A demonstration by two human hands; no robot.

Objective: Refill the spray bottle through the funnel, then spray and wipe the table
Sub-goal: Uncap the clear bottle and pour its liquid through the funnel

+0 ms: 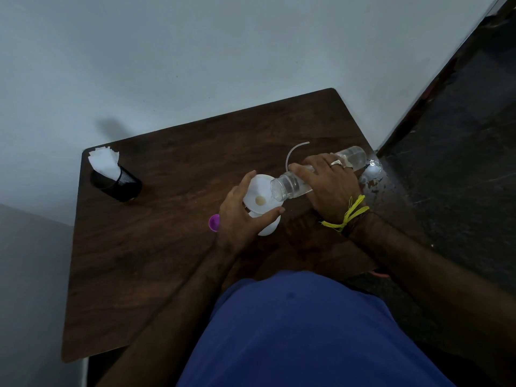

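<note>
A white funnel sits in the neck of a white spray bottle on the dark wooden table. My left hand curls around the funnel and the bottle's top. My right hand grips a clear plastic water bottle, tipped nearly flat with its open mouth over the funnel's rim. Water fills the raised far end of the clear bottle. A thin white dip tube arcs up behind my right hand; the spray head it belongs to is hidden.
A purple cap lies just left of my left hand. A black mesh holder stuffed with white tissues stands at the table's back left corner. The wall runs behind the table, dark floor to the right.
</note>
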